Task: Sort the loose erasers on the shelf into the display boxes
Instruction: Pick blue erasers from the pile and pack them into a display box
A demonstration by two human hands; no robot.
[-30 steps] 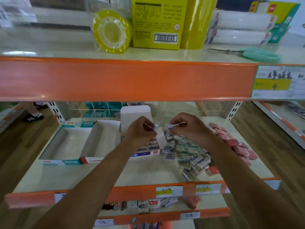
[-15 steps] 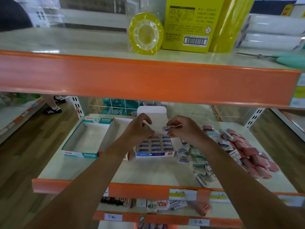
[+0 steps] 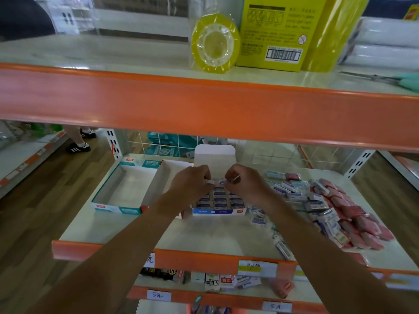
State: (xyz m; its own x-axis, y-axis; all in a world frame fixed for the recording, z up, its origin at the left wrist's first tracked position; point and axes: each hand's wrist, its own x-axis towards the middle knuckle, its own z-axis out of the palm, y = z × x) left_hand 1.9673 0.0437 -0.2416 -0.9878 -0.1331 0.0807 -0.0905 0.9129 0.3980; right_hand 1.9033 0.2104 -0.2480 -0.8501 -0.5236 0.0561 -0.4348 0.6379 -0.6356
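A blue-fronted display box [image 3: 218, 211] with a raised white back flap stands mid-shelf, its rows filled with blue-and-white erasers. My left hand [image 3: 192, 180] and my right hand [image 3: 244, 181] hover over its back edge, close together. Each pinches a small blue-and-white eraser: one [image 3: 210, 182] at my left fingertips, one [image 3: 224, 181] at my right. A heap of loose blue-and-white erasers [image 3: 317, 205] lies to the right, with pink erasers [image 3: 353, 214] beyond it. Left of the full box sit a red-trimmed box [image 3: 158, 189] and a teal-trimmed box [image 3: 118, 207], both empty.
The orange-edged upper shelf [image 3: 204, 109] hangs low above my hands, carrying a yellow tape roll [image 3: 215, 43], a yellow carton and green scissors [image 3: 405, 81]. Price labels line the shelf's front lip [image 3: 257, 268]. More stock sits on the shelf below. A person's feet [image 3: 78, 147] stand far left.
The view has shifted, so the shelf now sits further right and higher. My hands have come closer together over the back of the blue box, still pinching their erasers.
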